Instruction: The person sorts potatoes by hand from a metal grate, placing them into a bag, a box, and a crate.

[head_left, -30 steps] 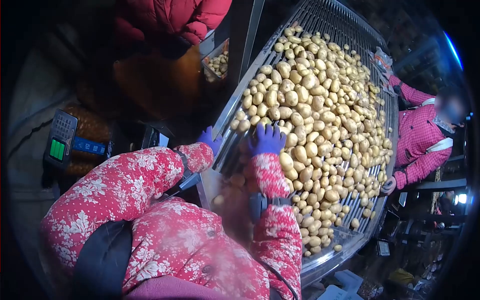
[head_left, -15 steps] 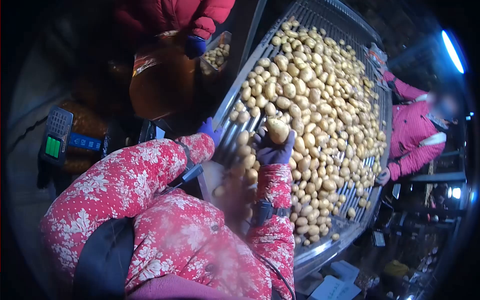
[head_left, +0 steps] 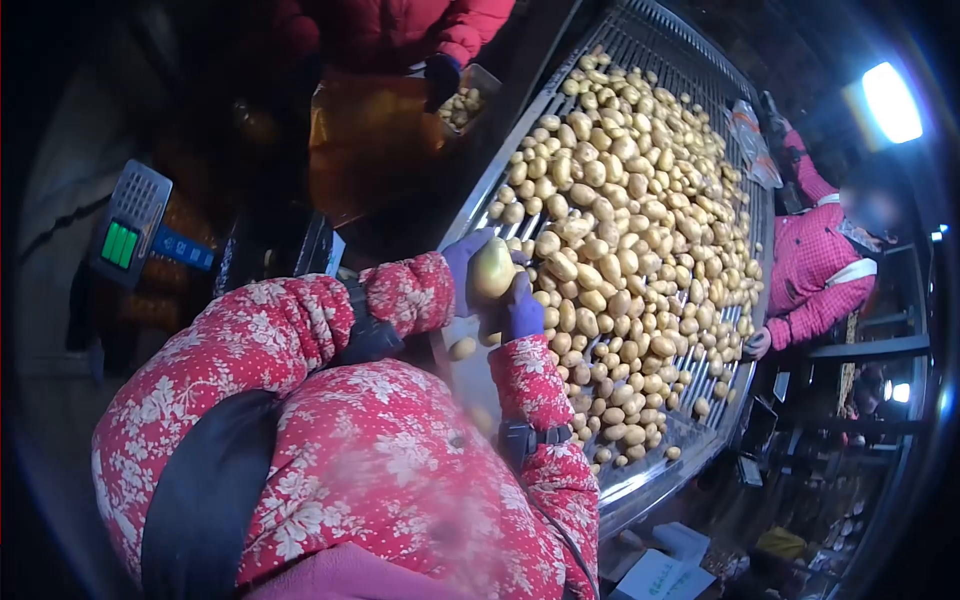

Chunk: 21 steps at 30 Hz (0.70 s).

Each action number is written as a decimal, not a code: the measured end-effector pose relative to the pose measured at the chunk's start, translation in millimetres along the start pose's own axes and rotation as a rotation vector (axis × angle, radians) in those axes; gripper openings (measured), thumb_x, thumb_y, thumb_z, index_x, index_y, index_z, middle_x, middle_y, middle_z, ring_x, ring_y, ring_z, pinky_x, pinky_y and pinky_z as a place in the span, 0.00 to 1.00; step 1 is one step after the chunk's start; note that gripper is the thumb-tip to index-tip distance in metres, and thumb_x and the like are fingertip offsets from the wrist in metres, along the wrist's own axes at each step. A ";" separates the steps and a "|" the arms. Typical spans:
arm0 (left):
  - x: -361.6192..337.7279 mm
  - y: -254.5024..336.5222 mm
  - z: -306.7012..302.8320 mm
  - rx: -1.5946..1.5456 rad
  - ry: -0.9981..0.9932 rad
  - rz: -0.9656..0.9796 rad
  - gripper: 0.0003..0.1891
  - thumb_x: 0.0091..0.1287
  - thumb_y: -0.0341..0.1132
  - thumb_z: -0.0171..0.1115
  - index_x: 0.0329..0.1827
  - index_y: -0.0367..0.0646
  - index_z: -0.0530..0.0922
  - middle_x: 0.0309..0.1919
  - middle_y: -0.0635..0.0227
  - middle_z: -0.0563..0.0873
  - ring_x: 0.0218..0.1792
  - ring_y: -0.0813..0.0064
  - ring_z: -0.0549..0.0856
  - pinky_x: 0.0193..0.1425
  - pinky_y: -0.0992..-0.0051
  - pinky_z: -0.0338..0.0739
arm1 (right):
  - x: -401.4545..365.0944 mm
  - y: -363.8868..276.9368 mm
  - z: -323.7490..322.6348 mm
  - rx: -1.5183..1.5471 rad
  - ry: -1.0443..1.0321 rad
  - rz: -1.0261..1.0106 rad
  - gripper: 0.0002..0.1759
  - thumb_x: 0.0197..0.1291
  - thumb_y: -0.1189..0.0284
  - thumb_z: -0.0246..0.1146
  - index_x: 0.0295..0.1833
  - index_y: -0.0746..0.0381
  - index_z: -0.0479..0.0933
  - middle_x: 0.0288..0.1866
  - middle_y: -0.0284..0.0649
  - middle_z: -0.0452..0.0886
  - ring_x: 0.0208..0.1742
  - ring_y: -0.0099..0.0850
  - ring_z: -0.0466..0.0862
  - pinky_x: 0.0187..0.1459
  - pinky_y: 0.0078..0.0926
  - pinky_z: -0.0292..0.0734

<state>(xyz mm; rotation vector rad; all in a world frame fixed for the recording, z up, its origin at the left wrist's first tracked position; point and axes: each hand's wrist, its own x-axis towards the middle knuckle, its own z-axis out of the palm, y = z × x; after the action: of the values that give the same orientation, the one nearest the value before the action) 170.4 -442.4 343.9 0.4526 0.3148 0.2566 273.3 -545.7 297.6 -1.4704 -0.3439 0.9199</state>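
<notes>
A large pale potato (head_left: 492, 268) is held between my two purple-gloved hands, over the near edge of the slatted sorting table (head_left: 640, 488). My left hand (head_left: 464, 268) wraps round its left side. On the other side, my right hand (head_left: 525, 308) has curled fingers against its lower right; its palm is partly hidden. Just beyond both hands, a broad heap of potatoes (head_left: 640, 260) covers the slats. Below them a few loose potatoes (head_left: 462, 348) lie in a pale chute (head_left: 475, 378).
A person in a pink jacket (head_left: 815, 260) stands across the table, one hand at its edge. Another in red (head_left: 390, 30) is at the top, beside an orange bag (head_left: 365, 140) and a tub of potatoes (head_left: 462, 108). A scale display (head_left: 130, 225) sits at the left.
My right hand has drawn back from the heap toward my body with a potato. My left hand has moved in from the table edge and closed on it.
</notes>
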 end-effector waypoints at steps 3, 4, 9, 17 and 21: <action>-12.9 12.4 -11.2 -0.306 -0.003 -0.210 0.27 0.73 0.53 0.48 0.64 0.41 0.71 0.55 0.54 0.81 0.55 0.55 0.81 0.61 0.54 0.77 | -38.6 -27.0 -4.8 0.041 -0.115 0.092 0.24 0.74 0.54 0.49 0.51 0.65 0.76 0.40 0.41 0.82 0.36 0.31 0.83 0.40 0.25 0.78; -19.2 16.8 -7.9 -0.277 0.014 -0.218 0.25 0.72 0.52 0.52 0.62 0.41 0.72 0.52 0.53 0.81 0.52 0.52 0.82 0.58 0.51 0.78 | -51.7 -31.5 -3.7 0.000 -0.132 0.100 0.24 0.74 0.54 0.50 0.47 0.66 0.78 0.35 0.41 0.84 0.32 0.30 0.83 0.37 0.25 0.79; -23.5 -7.1 -35.4 -0.058 0.126 -0.195 0.23 0.68 0.44 0.62 0.61 0.42 0.73 0.49 0.51 0.82 0.49 0.49 0.85 0.50 0.51 0.85 | -86.9 16.3 -5.8 -0.224 -0.084 -0.027 0.19 0.72 0.60 0.56 0.48 0.67 0.80 0.34 0.41 0.85 0.32 0.28 0.84 0.35 0.24 0.78; 6.7 -28.6 -66.5 2.234 -0.123 0.565 0.29 0.52 0.34 0.68 0.61 0.54 0.76 0.44 0.61 0.80 0.47 0.54 0.80 0.54 0.57 0.75 | -124.4 35.3 -31.2 -0.728 -0.229 -0.056 0.20 0.69 0.57 0.57 0.55 0.61 0.81 0.40 0.43 0.86 0.44 0.32 0.86 0.49 0.29 0.78; 10.0 -17.9 -55.0 2.366 -0.190 0.073 0.20 0.52 0.38 0.67 0.50 0.51 0.79 0.45 0.58 0.81 0.50 0.53 0.82 0.55 0.57 0.77 | -163.4 52.4 -74.4 -0.851 -0.124 -0.088 0.19 0.67 0.58 0.59 0.53 0.60 0.82 0.42 0.44 0.87 0.45 0.35 0.86 0.49 0.29 0.78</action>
<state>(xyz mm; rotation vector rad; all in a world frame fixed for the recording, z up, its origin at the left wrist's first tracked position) 163.2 -433.6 286.3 2.7981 0.2790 -0.2433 206.3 -720.3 292.4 -2.1426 -0.9678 0.8285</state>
